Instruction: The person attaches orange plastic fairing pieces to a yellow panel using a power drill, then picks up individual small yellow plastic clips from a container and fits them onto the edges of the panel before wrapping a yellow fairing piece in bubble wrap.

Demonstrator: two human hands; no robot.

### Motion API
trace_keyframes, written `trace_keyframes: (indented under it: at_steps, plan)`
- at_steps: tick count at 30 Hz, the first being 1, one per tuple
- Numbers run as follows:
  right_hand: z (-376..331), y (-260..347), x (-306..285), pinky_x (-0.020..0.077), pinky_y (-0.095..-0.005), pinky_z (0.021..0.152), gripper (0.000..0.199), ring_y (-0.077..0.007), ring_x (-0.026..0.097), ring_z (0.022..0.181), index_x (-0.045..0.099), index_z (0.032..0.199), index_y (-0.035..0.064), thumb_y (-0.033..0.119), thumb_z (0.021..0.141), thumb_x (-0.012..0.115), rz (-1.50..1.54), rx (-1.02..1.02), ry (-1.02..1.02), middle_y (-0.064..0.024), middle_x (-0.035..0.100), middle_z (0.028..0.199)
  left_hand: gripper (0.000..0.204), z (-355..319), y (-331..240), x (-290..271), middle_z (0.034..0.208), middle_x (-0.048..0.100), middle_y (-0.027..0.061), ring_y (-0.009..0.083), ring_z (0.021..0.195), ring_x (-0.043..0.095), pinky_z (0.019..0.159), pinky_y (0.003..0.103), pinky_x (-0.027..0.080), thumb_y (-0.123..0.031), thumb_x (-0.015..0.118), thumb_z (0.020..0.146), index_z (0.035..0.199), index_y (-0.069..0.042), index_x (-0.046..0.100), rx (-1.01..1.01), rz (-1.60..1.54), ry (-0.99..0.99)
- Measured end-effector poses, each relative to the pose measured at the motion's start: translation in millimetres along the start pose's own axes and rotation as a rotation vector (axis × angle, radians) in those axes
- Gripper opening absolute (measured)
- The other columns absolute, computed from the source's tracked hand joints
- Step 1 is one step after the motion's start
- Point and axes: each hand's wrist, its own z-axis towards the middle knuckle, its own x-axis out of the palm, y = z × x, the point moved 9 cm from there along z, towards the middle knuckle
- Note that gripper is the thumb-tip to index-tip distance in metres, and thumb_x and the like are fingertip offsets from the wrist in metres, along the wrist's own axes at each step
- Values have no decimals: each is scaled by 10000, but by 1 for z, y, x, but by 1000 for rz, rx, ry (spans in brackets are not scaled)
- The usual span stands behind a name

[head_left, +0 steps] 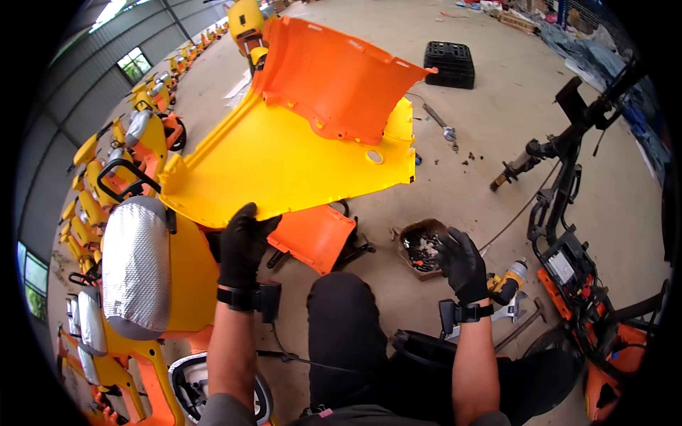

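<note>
My left hand (245,245), in a black glove, grips the near lower edge of a large yellow plastic body panel (241,153) held up in front of me. An orange curved panel (341,82) overlaps its far side; I cannot tell whether the two are joined. My right hand (462,266), also gloved, has its fingers loosely apart, with nothing visible in them. It hovers at the right side of a small brown box (408,261) containing dark screws or small parts. Below the yellow panel, a smaller orange panel (318,236) is partly covered.
On the right stands a stripped black scooter frame (558,202). A yellow cordless drill (508,279), a hammer (534,312) and a wrench (506,310) lie beside my right wrist. Yellow scooters (145,145) line the left; a silver-covered seat (136,259) is close. Farther off sits a black crate (449,64).
</note>
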Motion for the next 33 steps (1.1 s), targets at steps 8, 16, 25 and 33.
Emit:
trace_keyframes:
  at_steps: [8, 16, 25, 33]
  plan:
    - [6, -17, -22, 536, -316, 840, 382, -196, 635, 969, 515, 1338, 67, 264, 1021, 435, -117, 31, -112, -101, 642, 1169, 241, -9, 39, -47, 1165, 606, 184, 349, 1073, 628, 931, 448, 549, -92, 509, 969, 1152, 65, 523, -86, -271, -138]
    - [7, -26, -28, 531, -295, 820, 351, -173, 636, 924, 524, 1312, 69, 240, 1013, 457, -151, 64, -121, -103, 640, 1177, 277, -19, 69, -71, 1171, 599, 198, 364, 1029, 644, 896, 450, 576, -88, 523, 958, 1182, 74, 506, -184, -251, -254]
    - [5, -28, -30, 531, -248, 766, 301, -129, 639, 874, 559, 1249, 52, 208, 996, 509, -219, 30, -153, -51, 659, 1032, 352, -4, 80, -61, 1183, 642, 166, 285, 1052, 653, 850, 441, 552, -234, 544, 962, 1236, -12, 547, -175, 296, -184]
    - [-3, -44, -45, 541, -306, 746, 280, -158, 668, 819, 618, 1117, 76, 305, 968, 557, -82, 148, -254, -61, 692, 936, 203, 35, 38, 44, 1037, 632, 167, 295, 883, 694, 823, 367, 588, -83, 507, 970, 1058, 78, 594, 102, 613, 61]
